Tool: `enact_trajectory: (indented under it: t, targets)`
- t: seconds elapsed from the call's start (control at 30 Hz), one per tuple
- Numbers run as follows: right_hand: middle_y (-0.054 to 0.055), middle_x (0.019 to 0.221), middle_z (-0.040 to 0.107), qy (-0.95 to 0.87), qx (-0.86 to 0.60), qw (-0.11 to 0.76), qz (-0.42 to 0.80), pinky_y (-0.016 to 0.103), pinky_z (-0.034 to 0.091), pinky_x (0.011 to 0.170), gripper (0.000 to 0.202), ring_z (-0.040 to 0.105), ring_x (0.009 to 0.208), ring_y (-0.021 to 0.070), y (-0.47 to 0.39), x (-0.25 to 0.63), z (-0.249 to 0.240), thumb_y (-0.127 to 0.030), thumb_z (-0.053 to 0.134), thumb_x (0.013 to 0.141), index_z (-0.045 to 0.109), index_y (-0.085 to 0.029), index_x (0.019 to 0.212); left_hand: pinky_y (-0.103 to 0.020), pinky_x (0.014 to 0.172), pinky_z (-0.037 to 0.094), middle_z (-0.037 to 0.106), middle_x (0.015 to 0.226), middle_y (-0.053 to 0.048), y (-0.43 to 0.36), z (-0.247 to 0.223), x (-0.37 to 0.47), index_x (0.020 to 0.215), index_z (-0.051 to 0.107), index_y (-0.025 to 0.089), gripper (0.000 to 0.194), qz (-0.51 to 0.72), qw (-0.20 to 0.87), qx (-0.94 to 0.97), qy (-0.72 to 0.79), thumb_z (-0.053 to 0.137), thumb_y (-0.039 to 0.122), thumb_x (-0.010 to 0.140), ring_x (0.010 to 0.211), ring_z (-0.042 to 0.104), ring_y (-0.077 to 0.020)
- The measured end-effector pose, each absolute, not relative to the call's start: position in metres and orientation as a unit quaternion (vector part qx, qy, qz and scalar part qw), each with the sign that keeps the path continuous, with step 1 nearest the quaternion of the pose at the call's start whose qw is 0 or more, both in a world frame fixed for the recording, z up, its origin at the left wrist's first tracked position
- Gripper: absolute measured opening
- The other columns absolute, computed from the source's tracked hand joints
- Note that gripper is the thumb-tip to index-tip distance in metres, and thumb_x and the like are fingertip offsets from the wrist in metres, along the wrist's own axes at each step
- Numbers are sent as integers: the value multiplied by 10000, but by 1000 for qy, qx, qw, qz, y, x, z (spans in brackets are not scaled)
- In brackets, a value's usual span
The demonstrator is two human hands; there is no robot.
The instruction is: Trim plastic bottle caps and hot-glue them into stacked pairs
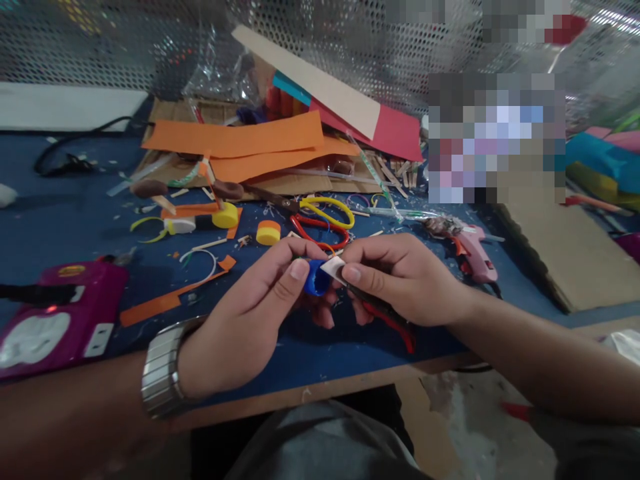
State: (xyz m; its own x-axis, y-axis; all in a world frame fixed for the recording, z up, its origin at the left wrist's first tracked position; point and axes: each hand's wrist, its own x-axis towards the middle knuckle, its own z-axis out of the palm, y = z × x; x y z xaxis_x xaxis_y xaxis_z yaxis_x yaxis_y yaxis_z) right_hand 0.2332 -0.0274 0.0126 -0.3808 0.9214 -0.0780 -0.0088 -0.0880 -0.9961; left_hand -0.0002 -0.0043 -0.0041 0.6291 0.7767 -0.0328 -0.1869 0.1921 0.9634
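My left hand (265, 300) is closed, thumb and fingers pinching a blue bottle cap (317, 279) with its open side toward me. My right hand (400, 277) pinches a small flat white piece (333, 267) between thumb and forefinger; its tip touches or overlaps the cap's rim. Under the right hand shows a tool with red handles (395, 325); whether the hand also holds it or it lies on the table, I cannot tell. Scissors (320, 217) with red and yellow handles lie just beyond both hands.
A pink glue gun (477, 253) lies to the right, near a cardboard sheet (580, 267). Orange paper strips (235, 139) lie at the back. Yellow caps (269, 233) and scraps are scattered left of centre. A magenta power box (65, 313) sits at the left.
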Motion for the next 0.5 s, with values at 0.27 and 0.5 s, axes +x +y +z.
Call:
enact_trajectory:
  t: [0.27, 0.5]
  targets:
    - [-4, 682, 740, -563, -436, 383, 588, 162, 532, 468, 370, 724, 496, 118, -29, 231, 15, -486, 916, 968, 753, -163, 889, -366, 753, 618, 740, 876, -1, -7, -5, 0, 1192, 645, 252, 364, 312, 710, 566, 279, 575, 609, 1174, 750, 741, -187]
    - [-26, 705, 746, -548, -450, 392, 587, 180, 572, 480, 361, 733, 506, 128, -32, 229, 13, -409, 1016, 862, 732, -191, 913, -327, 777, 618, 702, 915, 19, -10, -6, -1, 1212, 631, 242, 409, 286, 715, 566, 293, 567, 644, 1167, 779, 718, -159]
